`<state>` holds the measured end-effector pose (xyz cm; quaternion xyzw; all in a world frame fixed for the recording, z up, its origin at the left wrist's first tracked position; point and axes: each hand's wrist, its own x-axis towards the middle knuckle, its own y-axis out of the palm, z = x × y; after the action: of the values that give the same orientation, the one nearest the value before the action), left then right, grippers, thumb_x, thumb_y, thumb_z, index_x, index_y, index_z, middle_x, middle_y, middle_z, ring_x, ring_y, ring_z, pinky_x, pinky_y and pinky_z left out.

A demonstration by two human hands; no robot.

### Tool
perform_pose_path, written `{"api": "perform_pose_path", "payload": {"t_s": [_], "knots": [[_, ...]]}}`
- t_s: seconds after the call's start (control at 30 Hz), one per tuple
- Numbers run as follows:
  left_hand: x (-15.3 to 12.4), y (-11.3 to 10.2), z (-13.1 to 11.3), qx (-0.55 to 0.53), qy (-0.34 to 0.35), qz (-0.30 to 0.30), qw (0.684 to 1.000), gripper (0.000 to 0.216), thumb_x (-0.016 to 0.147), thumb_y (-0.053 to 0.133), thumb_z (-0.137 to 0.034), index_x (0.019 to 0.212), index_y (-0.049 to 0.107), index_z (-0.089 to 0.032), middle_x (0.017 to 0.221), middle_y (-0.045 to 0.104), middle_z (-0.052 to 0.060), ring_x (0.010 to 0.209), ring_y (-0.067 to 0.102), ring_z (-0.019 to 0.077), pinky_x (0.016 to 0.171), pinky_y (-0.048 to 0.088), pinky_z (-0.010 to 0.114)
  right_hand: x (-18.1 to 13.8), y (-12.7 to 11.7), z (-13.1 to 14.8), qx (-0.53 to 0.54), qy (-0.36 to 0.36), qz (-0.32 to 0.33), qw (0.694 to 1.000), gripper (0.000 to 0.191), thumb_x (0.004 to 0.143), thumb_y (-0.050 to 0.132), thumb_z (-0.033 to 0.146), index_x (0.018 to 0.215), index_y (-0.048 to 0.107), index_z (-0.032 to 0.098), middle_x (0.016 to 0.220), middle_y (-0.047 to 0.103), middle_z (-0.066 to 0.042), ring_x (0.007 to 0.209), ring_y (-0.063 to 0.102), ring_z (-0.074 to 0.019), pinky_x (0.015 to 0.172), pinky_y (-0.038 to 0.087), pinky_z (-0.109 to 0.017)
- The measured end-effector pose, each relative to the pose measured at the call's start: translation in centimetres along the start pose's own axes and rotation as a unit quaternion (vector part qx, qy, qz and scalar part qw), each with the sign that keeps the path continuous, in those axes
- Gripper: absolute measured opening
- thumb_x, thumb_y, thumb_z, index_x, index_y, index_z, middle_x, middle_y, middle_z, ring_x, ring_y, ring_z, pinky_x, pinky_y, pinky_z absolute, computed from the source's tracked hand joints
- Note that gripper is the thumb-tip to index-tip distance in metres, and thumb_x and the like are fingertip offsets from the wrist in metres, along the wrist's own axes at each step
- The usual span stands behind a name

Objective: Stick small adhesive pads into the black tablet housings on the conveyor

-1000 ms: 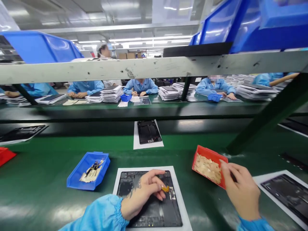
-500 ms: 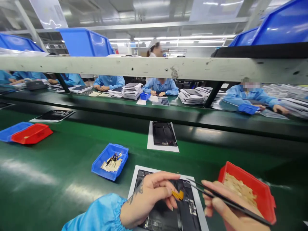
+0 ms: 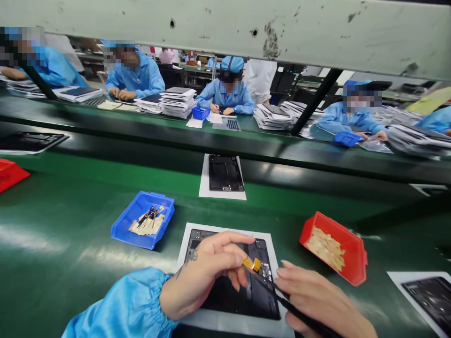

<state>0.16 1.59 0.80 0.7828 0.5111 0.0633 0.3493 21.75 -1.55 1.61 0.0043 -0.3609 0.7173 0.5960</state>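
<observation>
My left hand pinches a small orange flex cable between thumb and fingers, its index finger stretched out. In my right hand is a pair of black tweezers, its tips close to the cable's free end; whether they touch it I cannot tell. Beneath both hands lies a black tablet housing on a white sheet, partly hidden by my left hand. Small metal parts show along the housing's right side.
A blue bin of dark thin parts stands left. At right is a red bin holding beige pieces. Another housing lies ahead, one more at right. Across the bench, several people in blue work beside paper stacks below a pale beam.
The view has tilted down and shifted right. My right hand has turned, bringing the tweezer tips down to the flex cable's end. My left hand still holds the cable.
</observation>
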Motion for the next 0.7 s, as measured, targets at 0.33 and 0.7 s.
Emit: {"api": "perform_pose_path", "payload": {"t_s": [0.33,0.7], "knots": [[-0.3,0.0,0.3,-0.013,-0.003,0.025,1.0,0.032,0.077,0.058,-0.014,0.109,0.062,-0.011,0.072,0.062,0.004,0.058,0.058,0.011,0.053,0.044,0.02,1.0,0.4,-0.8,-0.13,-0.27,0.043,0.953,0.027,0.081,0.068,0.008,0.106,0.061,0.017,0.098,0.072,-0.005,0.096,0.067,-0.0263,0.108,0.034,-0.056],[0.0,-0.1,0.6,-0.023,-0.014,0.015,1.0,0.032,0.076,0.058,-0.013,0.108,0.062,-0.01,0.068,0.06,0.003,0.056,0.058,0.0105,0.051,0.044,0.018,0.8,0.0,-0.4,-0.136,-0.237,0.068,0.959,0.035,0.088,0.063,0.013,0.121,0.056,0.025,0.1,0.072,-0.003,0.098,0.066,-0.022,0.102,0.044,-0.047]]}}
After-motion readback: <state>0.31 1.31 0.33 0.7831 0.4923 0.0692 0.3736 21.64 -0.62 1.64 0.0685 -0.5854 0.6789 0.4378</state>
